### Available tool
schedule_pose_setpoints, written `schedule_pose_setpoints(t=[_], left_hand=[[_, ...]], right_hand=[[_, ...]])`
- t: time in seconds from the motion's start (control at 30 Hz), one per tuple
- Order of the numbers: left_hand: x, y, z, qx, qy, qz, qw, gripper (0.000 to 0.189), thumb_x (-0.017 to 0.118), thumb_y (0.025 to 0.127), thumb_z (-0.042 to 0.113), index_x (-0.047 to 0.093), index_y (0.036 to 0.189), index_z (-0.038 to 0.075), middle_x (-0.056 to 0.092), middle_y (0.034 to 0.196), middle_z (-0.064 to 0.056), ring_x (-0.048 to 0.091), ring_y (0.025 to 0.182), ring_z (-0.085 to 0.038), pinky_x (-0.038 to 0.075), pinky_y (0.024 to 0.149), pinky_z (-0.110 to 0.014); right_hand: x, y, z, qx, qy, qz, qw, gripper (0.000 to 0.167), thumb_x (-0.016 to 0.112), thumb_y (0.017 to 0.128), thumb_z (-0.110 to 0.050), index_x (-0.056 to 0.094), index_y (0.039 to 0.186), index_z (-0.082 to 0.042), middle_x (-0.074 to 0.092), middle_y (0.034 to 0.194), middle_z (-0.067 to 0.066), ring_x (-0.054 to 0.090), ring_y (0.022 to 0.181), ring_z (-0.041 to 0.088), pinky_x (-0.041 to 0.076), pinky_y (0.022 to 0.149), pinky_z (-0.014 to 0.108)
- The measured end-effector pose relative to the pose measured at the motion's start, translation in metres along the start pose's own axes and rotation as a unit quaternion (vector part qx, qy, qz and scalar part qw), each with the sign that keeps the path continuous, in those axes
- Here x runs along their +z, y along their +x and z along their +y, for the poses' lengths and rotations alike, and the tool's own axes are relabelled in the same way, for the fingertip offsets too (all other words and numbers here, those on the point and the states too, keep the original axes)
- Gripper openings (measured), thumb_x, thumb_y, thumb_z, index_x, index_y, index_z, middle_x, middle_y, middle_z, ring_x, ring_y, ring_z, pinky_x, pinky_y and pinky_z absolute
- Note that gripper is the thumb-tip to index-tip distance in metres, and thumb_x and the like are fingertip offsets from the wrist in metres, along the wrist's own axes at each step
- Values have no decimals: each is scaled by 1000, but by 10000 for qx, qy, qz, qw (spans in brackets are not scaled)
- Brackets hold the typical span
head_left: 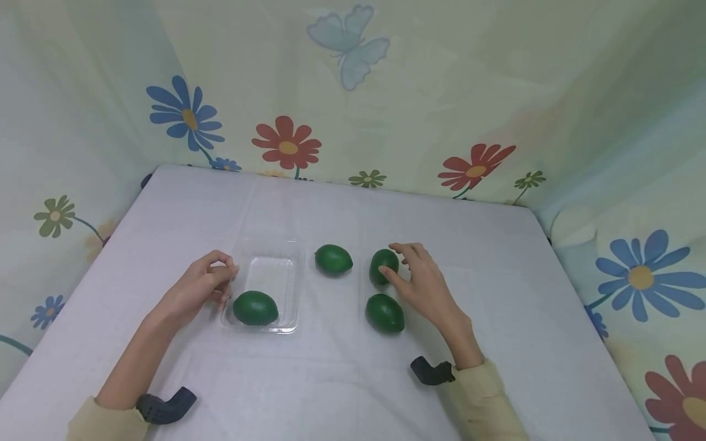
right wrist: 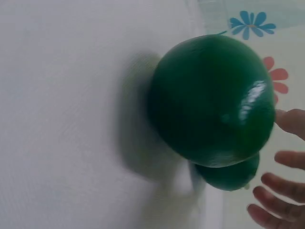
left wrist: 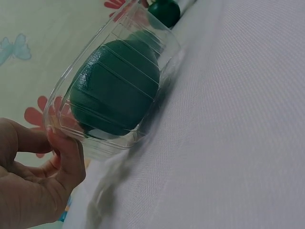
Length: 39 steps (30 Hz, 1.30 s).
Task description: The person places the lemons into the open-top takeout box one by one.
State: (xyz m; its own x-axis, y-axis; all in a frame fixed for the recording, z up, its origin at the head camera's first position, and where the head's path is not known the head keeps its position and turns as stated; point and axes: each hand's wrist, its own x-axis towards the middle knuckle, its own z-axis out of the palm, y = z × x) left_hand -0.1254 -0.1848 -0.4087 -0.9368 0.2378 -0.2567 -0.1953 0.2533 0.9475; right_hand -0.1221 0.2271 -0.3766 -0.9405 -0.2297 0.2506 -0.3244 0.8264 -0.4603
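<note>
My left hand (head_left: 201, 282) is at the left edge of a clear plastic container (head_left: 295, 288), pinching its rim between thumb and curled fingers in the left wrist view. Inside the container, at its near left corner, lies a green lime (head_left: 255, 308). To the right, my right hand (head_left: 421, 285) reaches over another lime (head_left: 380, 267), thumb on its near side and fingers spread past its far side. A third lime (head_left: 385, 313) lies just nearer, below the thumb; it looms large in the right wrist view, with the spread fingers (right wrist: 281, 188) beyond it.
One more lime (head_left: 333, 260) lies between the container and my right hand. A white cloth covers the table (head_left: 331, 380). A flowered curtain (head_left: 408, 110) hangs behind and along the sides of the table. Dark wrist devices (head_left: 165, 407) are strapped at both sleeves.
</note>
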Motion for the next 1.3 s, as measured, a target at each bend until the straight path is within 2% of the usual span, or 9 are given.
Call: schedule_pose_setpoints(t=[0.13, 0.23, 0.37, 0.57, 0.7, 0.83, 1.07, 1.3], left_hand=[[-1, 0, -1, 10, -27, 6, 10000, 23, 47, 106, 15, 43, 122, -1, 51, 70, -1, 52, 58, -14, 52, 60, -29], [-2, -1, -2, 5, -52, -4, 10000, 23, 47, 106, 15, 43, 122, -2, 51, 69, -1, 51, 56, -15, 51, 60, -30], [-3, -2, -4, 11, -78, -30, 10000, 23, 47, 106, 15, 42, 122, -2, 51, 69, -2, 51, 54, -16, 51, 60, -31], [-5, -1, -5, 56, -80, 7, 10000, 22, 48, 106, 15, 43, 121, -1, 50, 68, -2, 51, 53, -16, 51, 59, -31], [-4, 0, -4, 41, -192, -88, 9998, 21, 48, 106, 14, 42, 120, -1, 50, 69, -2, 50, 54, -15, 51, 57, -30], [-2, 2, -2, 56, -240, -153, 9996, 21, 49, 106, 14, 42, 120, -1, 50, 73, -2, 50, 55, -14, 51, 57, -30], [-1, -2, -1, -34, -144, -77, 9999, 21, 49, 106, 16, 43, 118, 0, 51, 74, -3, 51, 60, -14, 51, 60, -29], [0, 0, 0, 17, -125, -72, 9999, 21, 48, 107, 16, 42, 118, 0, 51, 74, -3, 52, 61, -14, 50, 60, -29]], right_hand=[[9, 7, 6, 581, -25, -307, 9978, 63, 75, 95, -35, 52, 145, -2, 59, 130, 23, 66, 105, 37, 58, 81, 48], [16, 12, 9, 876, -18, -546, 9947, 64, 73, 96, -38, 51, 145, -1, 61, 128, 22, 67, 102, 34, 58, 79, 45], [21, 16, 10, 1050, 44, -744, 9917, 62, 72, 97, -37, 52, 144, -2, 62, 128, 21, 67, 101, 32, 59, 81, 43], [22, 20, 5, 1031, 282, -869, 9905, 61, 73, 96, -34, 51, 144, -4, 61, 133, 21, 66, 108, 35, 58, 86, 48], [23, 21, 4, 1083, 388, -966, 9887, 61, 73, 96, -32, 51, 145, -3, 59, 138, 24, 66, 113, 40, 58, 90, 51], [23, 20, 4, 1057, 366, -908, 9896, 60, 74, 95, -29, 51, 144, -3, 59, 138, 24, 65, 115, 41, 57, 91, 53], [26, 16, 1, 887, 450, -869, 9912, 57, 74, 94, -23, 52, 143, -3, 60, 135, 22, 63, 115, 41, 58, 91, 52], [21, 14, 0, 712, 356, -632, 9948, 59, 75, 92, -20, 52, 143, -2, 59, 137, 22, 63, 119, 38, 57, 93, 53]])
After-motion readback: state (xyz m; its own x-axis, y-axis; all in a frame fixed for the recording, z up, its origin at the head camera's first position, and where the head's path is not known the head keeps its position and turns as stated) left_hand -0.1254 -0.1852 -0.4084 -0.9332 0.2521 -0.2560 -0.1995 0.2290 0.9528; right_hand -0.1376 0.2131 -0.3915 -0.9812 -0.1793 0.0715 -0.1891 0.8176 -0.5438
